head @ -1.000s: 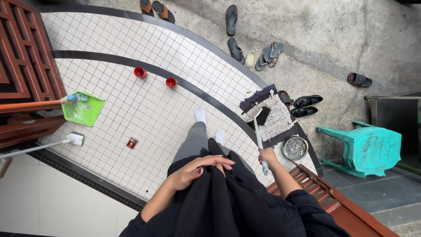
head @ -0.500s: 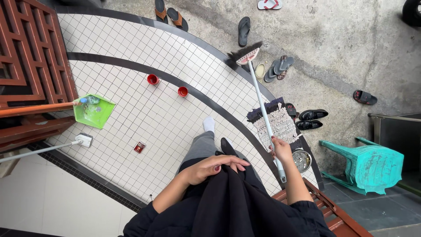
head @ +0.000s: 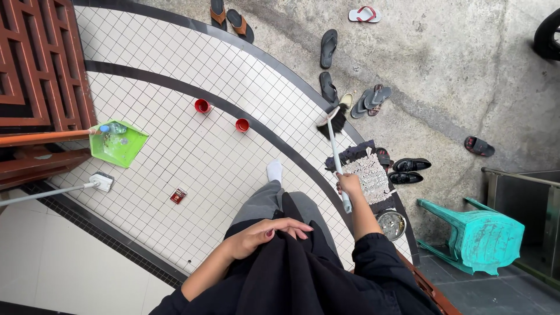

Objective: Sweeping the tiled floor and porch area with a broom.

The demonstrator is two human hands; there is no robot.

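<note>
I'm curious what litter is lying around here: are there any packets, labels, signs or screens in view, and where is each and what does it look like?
Small flat dark red packet: lies alone on the white tiled floor, left of the person's legs; roughly rectangular, with pale marks.
Clear plastic bottle with a blue cap: lies in the green dustpan at the left; no label can be made out.
No signs or screens show.

A small red packet [head: 178, 195] lies flat on the white tiled floor [head: 192, 157], well below the two red cups [head: 202, 105] and right of the green dustpan [head: 118, 144]. It is rectangular, red with a pale patch. No other packages, signs or screens show.
</note>
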